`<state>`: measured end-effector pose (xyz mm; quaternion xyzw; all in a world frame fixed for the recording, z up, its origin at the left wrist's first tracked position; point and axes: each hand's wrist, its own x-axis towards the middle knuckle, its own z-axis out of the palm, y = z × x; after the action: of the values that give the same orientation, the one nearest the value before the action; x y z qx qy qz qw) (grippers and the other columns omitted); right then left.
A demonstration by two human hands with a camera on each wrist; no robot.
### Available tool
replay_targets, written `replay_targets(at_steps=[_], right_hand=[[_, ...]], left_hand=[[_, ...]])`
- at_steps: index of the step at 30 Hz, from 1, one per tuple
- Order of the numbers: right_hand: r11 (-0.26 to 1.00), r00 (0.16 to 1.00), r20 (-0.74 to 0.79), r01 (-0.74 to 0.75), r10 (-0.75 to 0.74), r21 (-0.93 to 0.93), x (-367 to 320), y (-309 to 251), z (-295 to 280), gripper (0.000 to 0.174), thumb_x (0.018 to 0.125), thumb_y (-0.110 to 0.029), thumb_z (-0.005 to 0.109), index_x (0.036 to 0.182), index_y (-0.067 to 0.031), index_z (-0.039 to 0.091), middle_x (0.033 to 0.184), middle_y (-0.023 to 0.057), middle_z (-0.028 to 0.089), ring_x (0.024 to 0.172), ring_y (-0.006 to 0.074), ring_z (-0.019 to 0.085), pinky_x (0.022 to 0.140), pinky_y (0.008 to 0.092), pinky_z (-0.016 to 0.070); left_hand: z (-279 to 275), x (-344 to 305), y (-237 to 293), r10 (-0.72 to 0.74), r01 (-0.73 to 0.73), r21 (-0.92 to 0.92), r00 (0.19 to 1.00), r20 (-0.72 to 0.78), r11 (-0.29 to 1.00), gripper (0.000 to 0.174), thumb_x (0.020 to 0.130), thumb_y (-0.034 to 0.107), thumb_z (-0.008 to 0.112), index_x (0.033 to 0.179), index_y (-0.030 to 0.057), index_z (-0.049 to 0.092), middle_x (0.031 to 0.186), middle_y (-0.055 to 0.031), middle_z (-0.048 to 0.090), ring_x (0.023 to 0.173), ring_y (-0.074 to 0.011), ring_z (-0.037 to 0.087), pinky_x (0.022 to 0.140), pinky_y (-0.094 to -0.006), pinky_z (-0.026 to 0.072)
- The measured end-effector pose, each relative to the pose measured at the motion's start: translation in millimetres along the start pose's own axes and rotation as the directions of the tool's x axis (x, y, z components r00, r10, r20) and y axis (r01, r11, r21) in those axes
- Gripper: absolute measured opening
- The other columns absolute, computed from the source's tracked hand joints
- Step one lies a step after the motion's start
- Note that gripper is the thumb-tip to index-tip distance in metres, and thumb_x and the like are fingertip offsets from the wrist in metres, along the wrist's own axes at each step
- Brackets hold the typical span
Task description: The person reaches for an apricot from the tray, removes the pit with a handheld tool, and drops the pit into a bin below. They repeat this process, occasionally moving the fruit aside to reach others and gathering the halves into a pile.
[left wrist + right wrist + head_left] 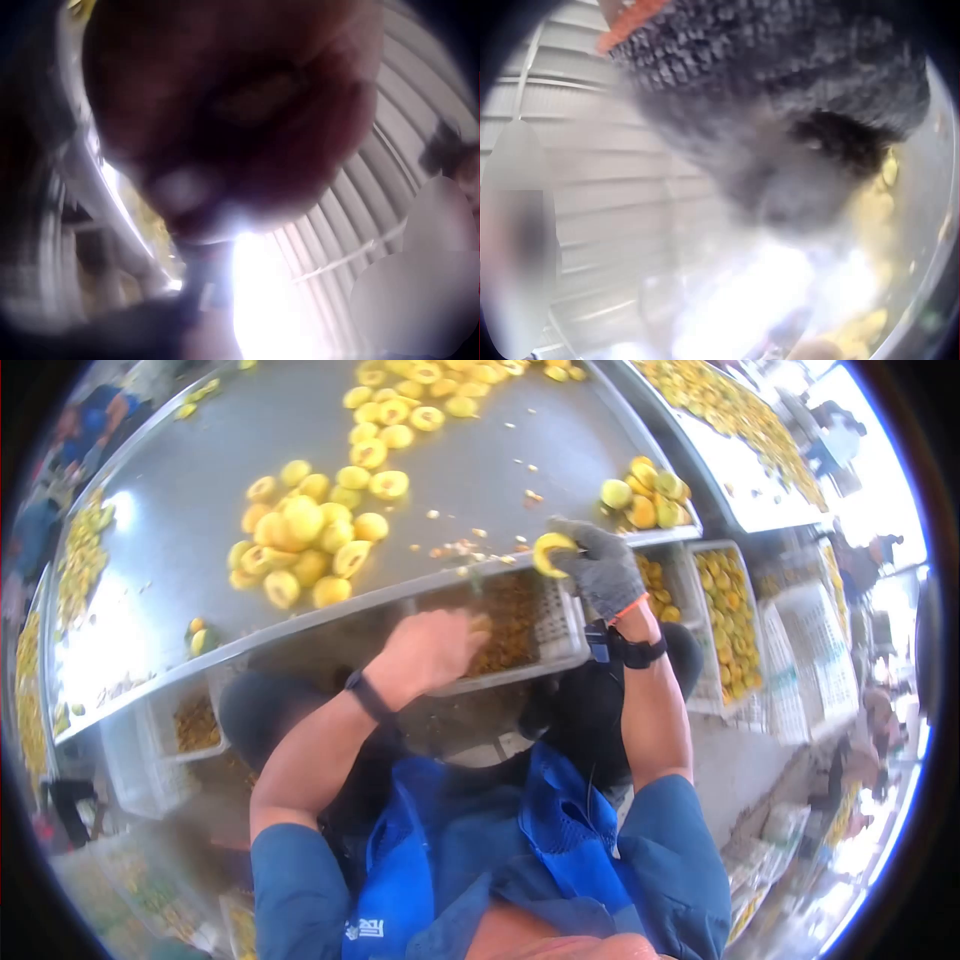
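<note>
In the head view my right hand (603, 568), in a grey knit glove with an orange cuff, grips a yellow peach half (552, 554) just over the table's near edge. That half shows as a curved crescent, cut side turned away. My bare left hand (435, 648) is over the near part of a white crate (565, 645) holding brown pits (510, 630). Its fingers look curled and blurred, and I cannot tell whether something is between them. The left wrist view shows the same hand (232, 120) dark and close.
A metal table (440, 470) carries a heap of peach halves (305, 535), more at the far side and a small pile (645, 495) at the right corner. Pit fragments (470, 550) lie along the near edge. Crates of fruit (728, 620) stand at the right.
</note>
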<state>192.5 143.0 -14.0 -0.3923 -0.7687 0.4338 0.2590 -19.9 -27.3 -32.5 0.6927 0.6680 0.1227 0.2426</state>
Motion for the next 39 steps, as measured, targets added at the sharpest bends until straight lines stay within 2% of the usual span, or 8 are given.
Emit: replay_targets(at_steps=[5,8,11,16,23,31,37,39], right_hand=[[0.92,0.987,0.099,-0.078,0.125,-0.384,-33,75,-15,0.034,0.086,-0.015,0.08,0.117,-0.003,0.074,0.087,0.0078,0.073,0.072,0.0184,0.068,0.059,0.0295,0.0541],[0.835,0.872,-0.119,-0.489,0.475,-0.254,-22,136,-51,0.04,0.085,-0.026,0.078,0.121,-0.0093,0.074,0.117,0.0217,0.068,0.107,0.0316,0.067,0.093,0.0405,0.0518],[0.838,0.859,-0.453,-0.419,0.241,-0.349,-16,227,-101,0.041,0.09,-0.031,0.071,0.123,-0.0069,0.07,0.102,0.023,0.072,0.095,0.0343,0.071,0.087,0.0442,0.0535],[0.932,0.781,-0.53,-0.359,0.329,0.05,-17,136,-77,0.038,0.093,-0.016,0.068,0.13,-0.0055,0.067,0.088,0.0123,0.073,0.074,0.0191,0.065,0.069,0.0325,0.0544],[0.79,0.883,0.182,0.468,-0.433,-0.395,50,-25,80,0.043,0.088,-0.008,0.075,0.13,-0.0108,0.07,0.108,0.0085,0.072,0.086,0.0204,0.069,0.075,0.0316,0.056],[0.363,0.644,0.635,0.765,-0.426,-0.532,118,-79,228,0.044,0.082,-0.013,0.072,0.125,-0.0186,0.069,0.127,0.011,0.065,0.11,0.0298,0.066,0.089,0.0414,0.0555],[0.571,0.715,0.537,0.691,-0.447,-0.444,115,-72,196,0.044,0.086,-0.013,0.073,0.129,-0.0121,0.065,0.121,0.014,0.068,0.102,0.03,0.071,0.079,0.039,0.0586],[0.946,0.903,0.386,0.272,-0.189,-0.174,105,-73,173,0.04,0.09,-0.013,0.07,0.129,-0.0079,0.065,0.113,0.0131,0.071,0.089,0.025,0.073,0.069,0.0355,0.0591]], left_hand=[[7,-17,6,0.102,-0.107,0.041,0.989,0.11,0.993,0.04,0.098,0.038,0.061,0.091,-0.0016,0.063,0.073,-0.0251,0.068,0.074,-0.0443,0.069,0.067,-0.0526,0.0552],[8,-24,8,0.157,-0.162,0.051,0.983,0.1,0.985,0.039,0.097,0.037,0.062,0.092,-0.0012,0.063,0.074,-0.0236,0.069,0.074,-0.0426,0.07,0.066,-0.0517,0.0554],[10,-26,15,0.204,-0.207,0.025,0.975,0.094,0.978,0.038,0.097,0.037,0.061,0.092,-0.0004,0.063,0.074,-0.0221,0.069,0.073,-0.0406,0.07,0.066,-0.0504,0.0556],[29,-30,13,0.344,-0.344,-0.016,0.939,0.002,0.939,0.035,0.098,0.035,0.059,0.091,0.0012,0.063,0.073,-0.0203,0.069,0.071,-0.0391,0.07,0.065,-0.0492,0.0557],[45,-24,15,0.317,-0.315,-0.129,0.948,-0.005,0.94,0.021,0.09,0.021,0.059,0.088,0.0009,0.067,0.074,-0.0191,0.07,0.071,-0.039,0.071,0.064,-0.0503,0.0547],[42,-30,-15,0.351,-0.353,-0.017,0.934,-0.072,0.935,0.014,0.082,0.013,0.064,0.074,0.0027,0.07,0.074,-0.0154,0.071,0.069,-0.0348,0.071,0.06,-0.0458,0.0549],[23,-40,-17,0.301,-0.301,-0.002,0.953,-0.025,0.953,0.012,0.081,0.01,0.064,0.08,0.0015,0.072,0.078,-0.0168,0.072,0.075,-0.0359,0.072,0.066,-0.046,0.0571],[15,-41,-15,0.263,-0.263,-0.039,0.965,0.013,0.964,0.014,0.084,0.011,0.063,0.087,0.0006,0.072,0.08,-0.0181,0.072,0.078,-0.037,0.072,0.068,-0.0468,0.0576]])
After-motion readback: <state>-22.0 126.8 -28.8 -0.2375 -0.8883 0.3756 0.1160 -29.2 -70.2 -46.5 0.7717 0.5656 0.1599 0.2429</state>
